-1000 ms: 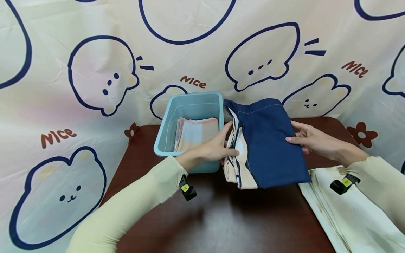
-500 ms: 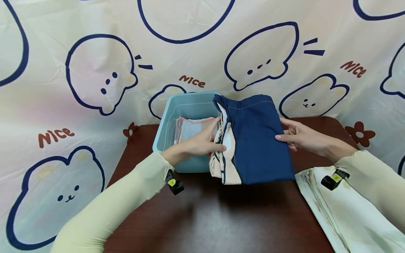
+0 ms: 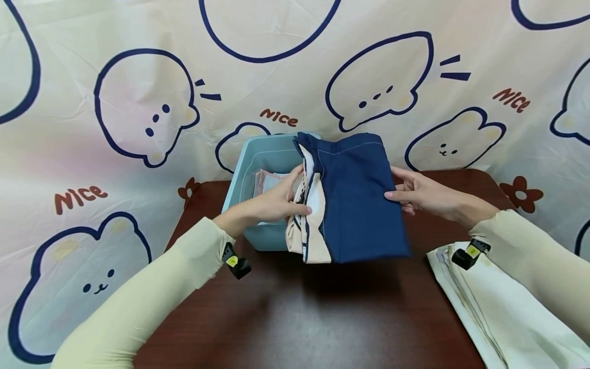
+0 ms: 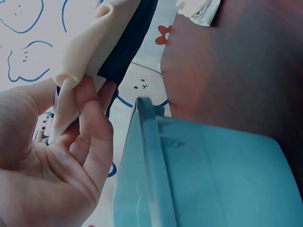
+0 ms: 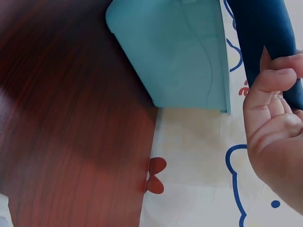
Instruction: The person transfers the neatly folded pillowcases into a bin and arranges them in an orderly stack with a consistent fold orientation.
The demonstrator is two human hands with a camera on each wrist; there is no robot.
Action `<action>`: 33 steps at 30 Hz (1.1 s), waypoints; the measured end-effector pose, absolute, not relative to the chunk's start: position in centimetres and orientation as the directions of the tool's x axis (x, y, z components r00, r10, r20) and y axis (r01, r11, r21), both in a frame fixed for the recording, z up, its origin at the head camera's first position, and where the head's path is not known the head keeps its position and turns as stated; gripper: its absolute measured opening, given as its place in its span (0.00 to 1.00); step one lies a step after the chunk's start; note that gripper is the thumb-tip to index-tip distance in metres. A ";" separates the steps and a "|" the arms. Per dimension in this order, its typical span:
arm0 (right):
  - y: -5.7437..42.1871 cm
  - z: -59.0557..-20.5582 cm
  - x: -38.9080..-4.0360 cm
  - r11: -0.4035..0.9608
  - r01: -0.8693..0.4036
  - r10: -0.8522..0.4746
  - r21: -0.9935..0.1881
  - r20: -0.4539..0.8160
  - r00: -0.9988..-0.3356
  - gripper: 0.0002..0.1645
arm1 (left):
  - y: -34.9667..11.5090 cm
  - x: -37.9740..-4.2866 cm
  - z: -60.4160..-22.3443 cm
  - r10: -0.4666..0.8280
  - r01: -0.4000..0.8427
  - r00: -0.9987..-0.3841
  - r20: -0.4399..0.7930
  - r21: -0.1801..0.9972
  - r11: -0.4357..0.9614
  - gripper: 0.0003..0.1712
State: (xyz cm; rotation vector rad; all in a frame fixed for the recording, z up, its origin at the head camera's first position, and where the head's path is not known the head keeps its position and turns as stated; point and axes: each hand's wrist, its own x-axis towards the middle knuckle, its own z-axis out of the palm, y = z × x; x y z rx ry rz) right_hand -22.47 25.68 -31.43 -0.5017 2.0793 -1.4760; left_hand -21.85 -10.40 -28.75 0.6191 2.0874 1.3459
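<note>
A folded navy cloth [image 3: 359, 200] with a pale stitch line and cream, patterned layers along its left edge is held up above the table between both hands. My left hand [image 3: 267, 205] pinches the layered left edge, thumb in front; in the left wrist view its fingers [image 4: 97, 137] curl round the cream fold. On the opposite side, my right hand [image 3: 426, 195] pinches the navy edge between thumb and fingers. Behind the left hand stands a light blue plastic bin [image 3: 262, 237], its right part hidden by the cloth. Inside it lies a folded pastel cloth [image 3: 264, 180], mostly covered from view.
A pile of folded off-white cloth [image 3: 502, 307] lies at the right front of the dark brown table [image 3: 295, 318], under the right forearm. A printed curtain [image 3: 258, 31] hangs behind the table and down both sides.
Both hands have moved left with the folded navy cloth, and slightly upward. The cloth now overlaps the right part of the bin. The bin and the off-white pile have stayed put.
</note>
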 end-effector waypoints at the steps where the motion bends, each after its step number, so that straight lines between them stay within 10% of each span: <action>1: 25.5 -31.4 -22.5 0.328 0.009 -0.584 -0.945 -0.210 -0.784 0.48 | -10.6 -21.9 -28.6 0.649 0.071 -0.728 -0.221 0.917 0.392 0.58; 33: 21.5 -30.9 -23.9 0.315 0.001 -0.596 -0.949 -0.199 -0.778 0.48 | -14.9 -23.1 -27.0 0.595 0.132 -0.759 -0.265 0.832 0.539 0.60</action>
